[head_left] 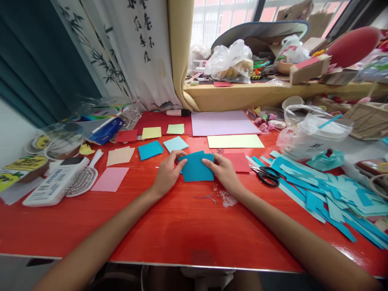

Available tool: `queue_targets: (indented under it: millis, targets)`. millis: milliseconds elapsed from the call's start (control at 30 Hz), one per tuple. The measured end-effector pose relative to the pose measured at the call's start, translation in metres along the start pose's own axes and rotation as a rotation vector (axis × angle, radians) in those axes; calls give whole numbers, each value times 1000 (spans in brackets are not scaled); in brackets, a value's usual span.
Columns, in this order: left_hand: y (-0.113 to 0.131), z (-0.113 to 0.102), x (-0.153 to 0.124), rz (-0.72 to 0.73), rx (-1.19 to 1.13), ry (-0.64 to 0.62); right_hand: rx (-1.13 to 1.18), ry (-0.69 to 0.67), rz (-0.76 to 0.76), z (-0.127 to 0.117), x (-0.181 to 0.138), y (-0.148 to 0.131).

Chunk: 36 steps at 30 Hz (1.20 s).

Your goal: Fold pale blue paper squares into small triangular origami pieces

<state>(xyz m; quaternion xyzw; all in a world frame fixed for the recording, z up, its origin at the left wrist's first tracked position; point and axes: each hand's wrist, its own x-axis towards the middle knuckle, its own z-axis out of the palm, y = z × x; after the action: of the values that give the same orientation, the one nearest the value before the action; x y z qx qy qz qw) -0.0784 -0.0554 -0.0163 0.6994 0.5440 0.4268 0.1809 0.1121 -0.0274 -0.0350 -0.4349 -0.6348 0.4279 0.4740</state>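
Note:
Blue paper squares (198,169), fanned slightly apart, are held up between my two hands over the red table. My left hand (169,167) pinches their left edge, thumb in front and fingers behind. On the other side, my right hand (222,169) grips the right edge in the same way. Just beyond lie a light blue paper stack (176,144) and a darker blue stack (150,150). A red paper square (238,162) rests beside my right hand, with black-handled scissors (266,176) to its right. How many sheets I hold cannot be made out.
Blue paper strips (330,190) are heaped on the right. Pink (110,179), peach (120,156) and yellow (151,132) papers lie left. A lilac sheet (224,123) and pale yellow strip (235,141) lie at the back. A hairbrush (81,182) leans by a white box (56,184).

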Motion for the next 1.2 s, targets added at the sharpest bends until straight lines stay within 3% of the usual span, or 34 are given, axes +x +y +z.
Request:
queue_targets:
  millis: [133,333,400,667,867,1033,1133,1200]
  targets:
    - [-5,-3,5,-78,-107,77,-6,36,29,-2,1,-1]
    - [-22,-11,16,-208,-224,391,120,193,23,-5,2,2]
    - [-24,-13,17,-207,-210,414,126,218,18,-6,2,2]
    - [-13,-7,11,-117,22,-38,126,258,-9,-6,0,-2]
    - [-9,-9,11,-91,6,83,127,265,-13,-6,0,-3]
    - [-5,-7,8,-41,-36,-103,55,113,-19,-1,-5,-6]
    - [-5,-6,7,-18,19,-95,51,60,-17,0,-6,-8]
    - [-5,-8,8,-29,-17,-68,57,134,-29,-2,-5,-8]
